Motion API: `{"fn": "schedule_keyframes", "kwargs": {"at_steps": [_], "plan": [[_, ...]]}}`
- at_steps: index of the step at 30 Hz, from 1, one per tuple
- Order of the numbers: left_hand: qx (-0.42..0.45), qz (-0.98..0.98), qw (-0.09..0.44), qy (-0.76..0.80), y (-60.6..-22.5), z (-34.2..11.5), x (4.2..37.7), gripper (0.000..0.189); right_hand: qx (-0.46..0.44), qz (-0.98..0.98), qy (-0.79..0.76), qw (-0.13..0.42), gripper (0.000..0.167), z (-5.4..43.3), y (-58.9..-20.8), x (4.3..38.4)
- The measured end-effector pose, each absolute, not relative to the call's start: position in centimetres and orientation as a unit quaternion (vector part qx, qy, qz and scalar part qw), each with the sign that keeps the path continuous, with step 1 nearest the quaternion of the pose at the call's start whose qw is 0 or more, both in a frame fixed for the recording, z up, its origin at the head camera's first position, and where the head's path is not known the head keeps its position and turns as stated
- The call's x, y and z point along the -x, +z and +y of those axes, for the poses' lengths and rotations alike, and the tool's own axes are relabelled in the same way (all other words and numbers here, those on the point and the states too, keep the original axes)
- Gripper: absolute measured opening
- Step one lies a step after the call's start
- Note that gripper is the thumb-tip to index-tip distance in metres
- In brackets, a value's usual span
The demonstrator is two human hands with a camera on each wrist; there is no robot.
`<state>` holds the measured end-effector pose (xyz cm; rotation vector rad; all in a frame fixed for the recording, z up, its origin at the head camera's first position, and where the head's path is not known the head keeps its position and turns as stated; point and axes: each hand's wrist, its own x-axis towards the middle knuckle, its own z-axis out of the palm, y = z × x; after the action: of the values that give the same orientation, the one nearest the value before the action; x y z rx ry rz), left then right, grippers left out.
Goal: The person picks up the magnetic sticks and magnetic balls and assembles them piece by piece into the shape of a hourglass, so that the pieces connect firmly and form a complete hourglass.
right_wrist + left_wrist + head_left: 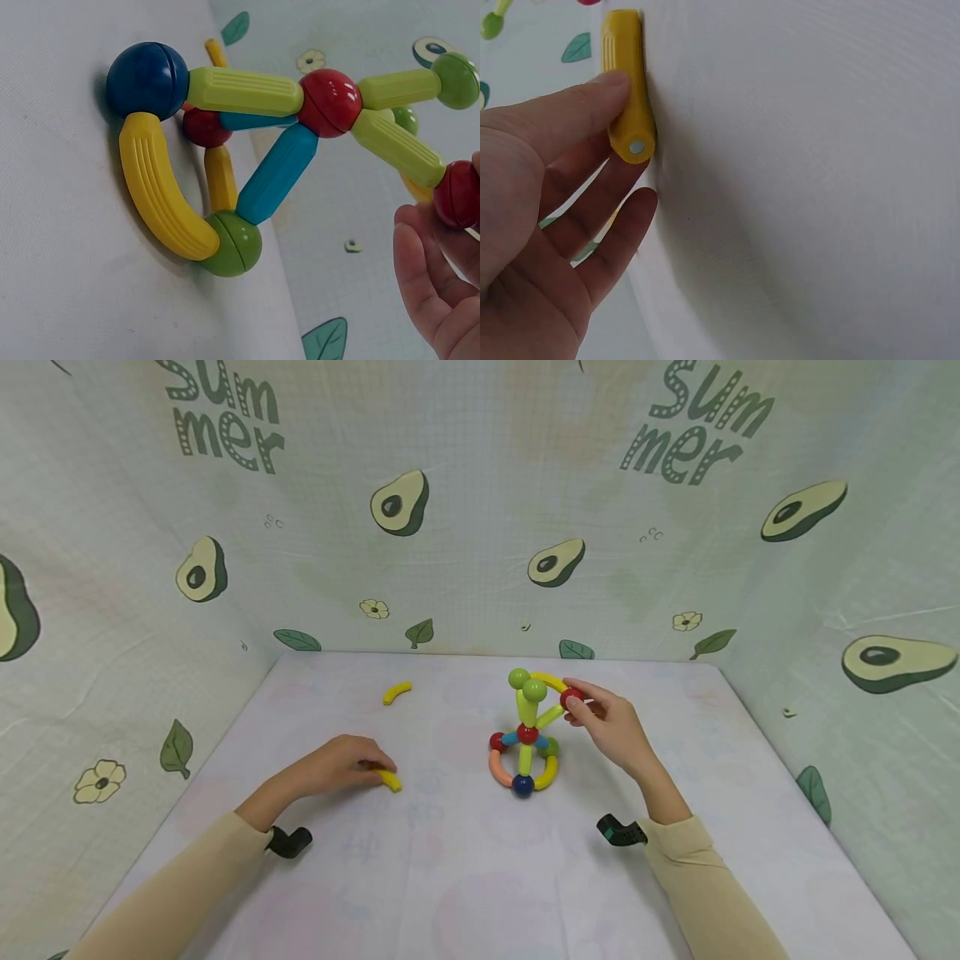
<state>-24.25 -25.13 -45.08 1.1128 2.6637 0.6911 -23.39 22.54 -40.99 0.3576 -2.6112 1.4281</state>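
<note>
My left hand pinches a yellow curved magnetic rod between thumb and fingers, low at the tabletop. In the left wrist view the rod's near end shows a round metal tip. Right of centre stands a ball-and-rod structure: a ring of curved rods and balls, including a dark blue ball, a salmon rod and a green ball. Straight rods meet at a central red ball, with light green balls on top. My right hand pinches the upper-right red ball, joined to a light-green rod.
Another yellow curved rod lies loose toward the back left of the white table. Cloth printed with avocados hangs behind and at both sides. A black wrist camera is on the right sleeve, another on the left.
</note>
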Motion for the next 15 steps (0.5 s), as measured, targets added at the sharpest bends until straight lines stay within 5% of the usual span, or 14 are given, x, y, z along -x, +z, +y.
{"fn": "schedule_keyframes", "kwargs": {"at_steps": [15], "plan": [[-0.339, 0.895, 0.053, 0.284, -43.9, -22.2, 25.4, 0.025, -0.119, -0.868, 0.476, 0.073, 0.046, 22.6, -41.0, 23.4]]}}
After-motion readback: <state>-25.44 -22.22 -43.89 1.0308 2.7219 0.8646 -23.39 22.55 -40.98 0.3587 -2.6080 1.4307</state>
